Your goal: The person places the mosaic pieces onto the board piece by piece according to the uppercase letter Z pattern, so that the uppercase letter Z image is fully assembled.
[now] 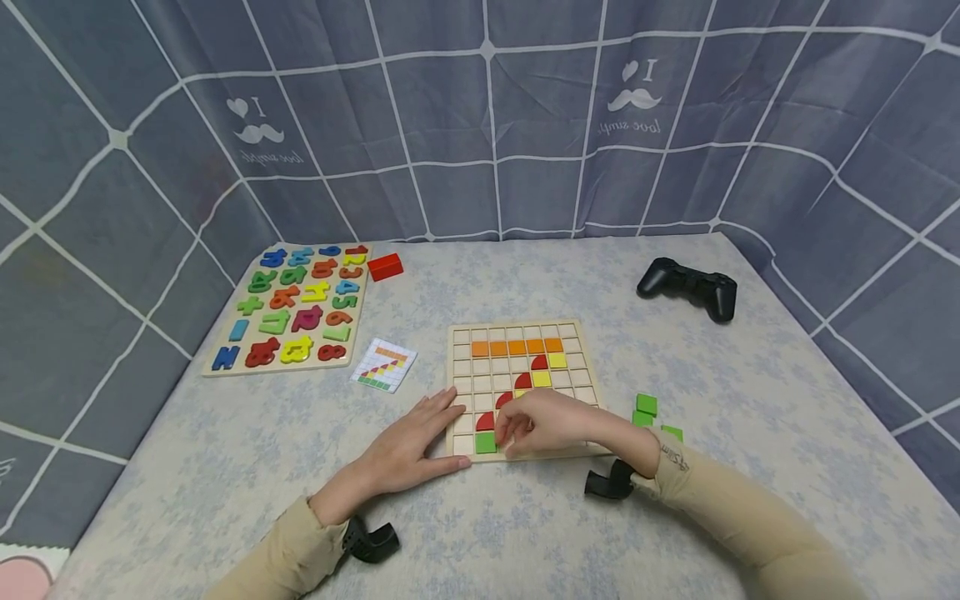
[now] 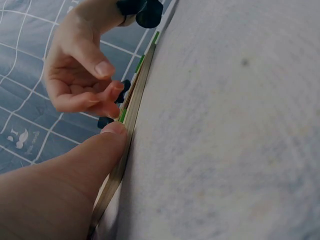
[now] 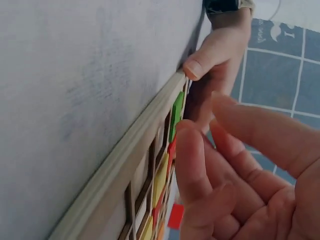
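A wooden grid board (image 1: 583,377) lies in the middle of the table in the head view. It carries a row of orange squares (image 1: 517,347), a diagonal of red quarter-round tiles (image 1: 522,381), yellow squares (image 1: 557,360) beside them, and a green square (image 1: 486,442) at lower left. My left hand (image 1: 408,442) rests at the board's left edge, fingers spread, thumb at the near corner. Over the near rows is my right hand (image 1: 543,423), fingers bent beside the green square. In the right wrist view, its thumb and forefinger (image 3: 190,155) stand apart with nothing between them.
Several loose green squares (image 1: 647,406) lie right of the board, partly behind the right sleeve. A pattern card (image 1: 384,365) and a number puzzle board (image 1: 281,368) are at left, near a red block (image 1: 386,267). A black game controller (image 1: 687,288) sits back right.
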A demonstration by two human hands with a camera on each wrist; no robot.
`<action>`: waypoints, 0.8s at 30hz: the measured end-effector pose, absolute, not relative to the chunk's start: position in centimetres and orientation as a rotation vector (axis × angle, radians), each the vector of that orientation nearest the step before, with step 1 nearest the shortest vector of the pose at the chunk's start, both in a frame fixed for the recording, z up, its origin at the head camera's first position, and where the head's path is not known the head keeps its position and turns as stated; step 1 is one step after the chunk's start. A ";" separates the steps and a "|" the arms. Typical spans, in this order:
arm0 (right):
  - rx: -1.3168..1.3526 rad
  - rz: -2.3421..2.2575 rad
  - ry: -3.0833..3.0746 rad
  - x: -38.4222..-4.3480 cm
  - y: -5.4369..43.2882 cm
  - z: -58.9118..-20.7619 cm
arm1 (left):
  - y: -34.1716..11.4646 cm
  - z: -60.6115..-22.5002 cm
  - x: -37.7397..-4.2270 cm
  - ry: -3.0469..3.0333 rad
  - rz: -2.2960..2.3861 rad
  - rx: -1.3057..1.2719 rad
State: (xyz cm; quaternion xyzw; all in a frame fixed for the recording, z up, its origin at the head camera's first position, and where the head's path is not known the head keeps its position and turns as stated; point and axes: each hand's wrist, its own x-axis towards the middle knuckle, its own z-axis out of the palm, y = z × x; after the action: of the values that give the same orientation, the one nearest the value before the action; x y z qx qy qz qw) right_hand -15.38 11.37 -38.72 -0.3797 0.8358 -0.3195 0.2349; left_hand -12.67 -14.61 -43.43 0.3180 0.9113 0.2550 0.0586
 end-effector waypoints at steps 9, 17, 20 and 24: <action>-1.015 -0.974 2.222 -15.5 16.9 -37.7 | -14.6 -43.3 -12.8 2.757 0.771 0.970; -0.914 -1.105 2.237 -16.2 23.5 -37.6 | -14.6 -43.3 -12.7 2.763 0.764 0.967; -0.873 -1.173 2.225 -16.6 25.5 -37.6 | -14.6 -43.3 -12.7 2.761 0.765 0.968; -0.851 -1.238 2.223 -17.2 27.4 -37.7 | -14.6 -43.4 -12.6 2.757 0.769 0.955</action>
State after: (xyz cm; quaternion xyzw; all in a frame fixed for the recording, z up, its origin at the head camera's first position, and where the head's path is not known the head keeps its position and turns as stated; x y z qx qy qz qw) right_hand -17.17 27.43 -37.73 -0.3090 0.8068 -0.4493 0.2275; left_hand -12.59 -14.56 -43.38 0.3159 0.9119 0.2545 0.0621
